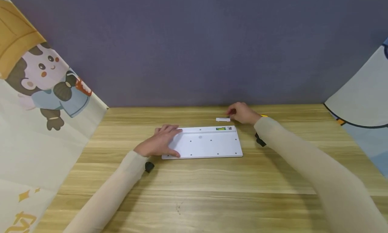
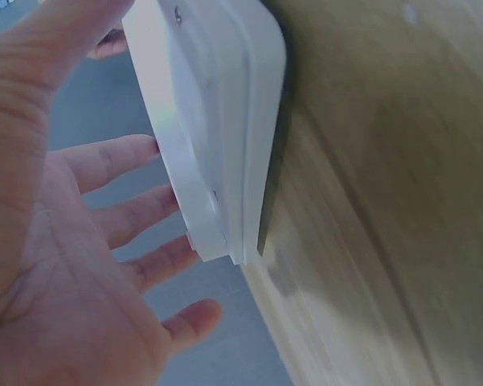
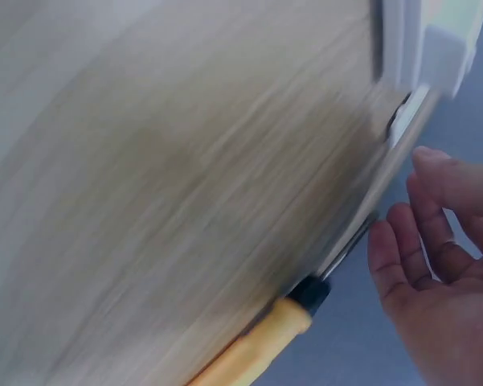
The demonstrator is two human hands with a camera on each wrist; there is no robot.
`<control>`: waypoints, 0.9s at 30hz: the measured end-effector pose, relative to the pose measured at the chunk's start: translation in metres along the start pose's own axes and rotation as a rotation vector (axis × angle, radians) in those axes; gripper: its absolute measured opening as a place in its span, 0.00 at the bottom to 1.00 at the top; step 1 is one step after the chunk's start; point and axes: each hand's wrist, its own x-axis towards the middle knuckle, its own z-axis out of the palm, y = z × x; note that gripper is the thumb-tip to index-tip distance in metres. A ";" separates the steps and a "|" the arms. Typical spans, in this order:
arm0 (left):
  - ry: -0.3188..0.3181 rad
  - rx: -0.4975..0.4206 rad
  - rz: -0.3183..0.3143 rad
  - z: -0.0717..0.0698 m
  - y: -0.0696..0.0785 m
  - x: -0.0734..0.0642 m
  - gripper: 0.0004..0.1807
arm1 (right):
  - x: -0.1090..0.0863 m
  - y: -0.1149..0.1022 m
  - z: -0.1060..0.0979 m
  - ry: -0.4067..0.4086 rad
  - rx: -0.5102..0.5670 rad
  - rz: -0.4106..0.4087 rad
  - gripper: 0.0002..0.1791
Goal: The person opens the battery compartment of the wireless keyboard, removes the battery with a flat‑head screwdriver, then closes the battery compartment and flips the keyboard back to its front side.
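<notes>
A white keyboard point(image 1: 209, 145) lies underside up on the wooden table, small screws dotting its back. Near its far right edge a slot holds a green battery point(image 1: 221, 129). My left hand point(image 1: 162, 140) spans the keyboard's left end, thumb by the near edge; in the left wrist view its fairly straight fingers point(image 2: 133, 213) touch the far edge. Behind the keyboard lies a small white battery cover point(image 1: 223, 119). Right beside it is my right hand point(image 1: 242, 113), fingers loosely bent; the right wrist view shows nothing between the fingertips point(image 3: 430, 157).
A screwdriver with a yellow handle point(image 3: 257, 346) lies on the table by the right hand, mostly hidden behind the wrist in the head view. A dark grey panel point(image 1: 197, 51) rises along the table's back edge. Printed cloths point(image 1: 36, 135) flank both sides.
</notes>
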 end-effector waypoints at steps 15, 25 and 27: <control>0.010 -0.020 -0.018 0.000 -0.005 -0.007 0.53 | -0.028 0.039 -0.021 0.074 -0.059 0.042 0.12; 0.003 -0.037 -0.036 0.001 -0.009 -0.009 0.54 | -0.043 0.068 -0.028 0.127 -0.061 0.062 0.15; 0.004 -0.040 -0.037 0.000 -0.010 -0.009 0.54 | -0.047 0.072 -0.030 0.127 -0.047 0.065 0.16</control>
